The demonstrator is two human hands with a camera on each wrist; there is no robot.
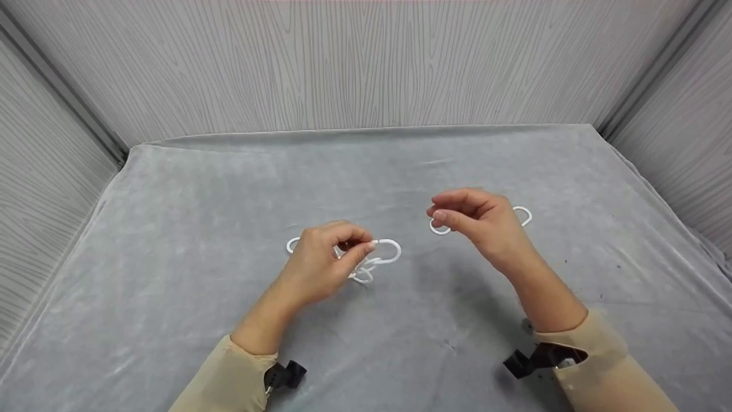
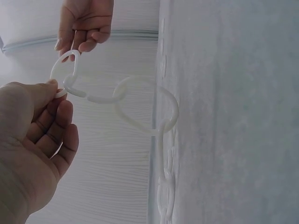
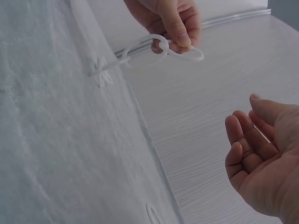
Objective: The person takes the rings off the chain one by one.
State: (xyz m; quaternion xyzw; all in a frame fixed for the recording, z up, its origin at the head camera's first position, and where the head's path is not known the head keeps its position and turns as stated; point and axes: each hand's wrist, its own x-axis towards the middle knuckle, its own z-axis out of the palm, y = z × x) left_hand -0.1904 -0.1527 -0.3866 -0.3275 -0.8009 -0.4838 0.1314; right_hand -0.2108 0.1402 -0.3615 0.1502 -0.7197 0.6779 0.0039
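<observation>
Between its thumb and forefinger, my left hand (image 1: 320, 260) pinches the end link of a white plastic chain (image 1: 399, 252). In the left wrist view several linked oval rings of this chain (image 2: 176, 109) hang down from the fingertips toward the cloth, and the end link has a small gap. My right hand (image 1: 486, 223) is raised to the right, its fingers loosely bent and nothing between them. Below and behind it, more white links (image 1: 530, 216) lie on the cloth, mostly hidden by the hand.
A grey cloth (image 1: 229, 189) with soft wrinkles covers the table. Pale wood-grain panels (image 1: 366, 63) stand at the back and both sides. Another part of the white chain shows left of my left hand. Black wrist cameras (image 1: 517, 364) sit at both sleeves.
</observation>
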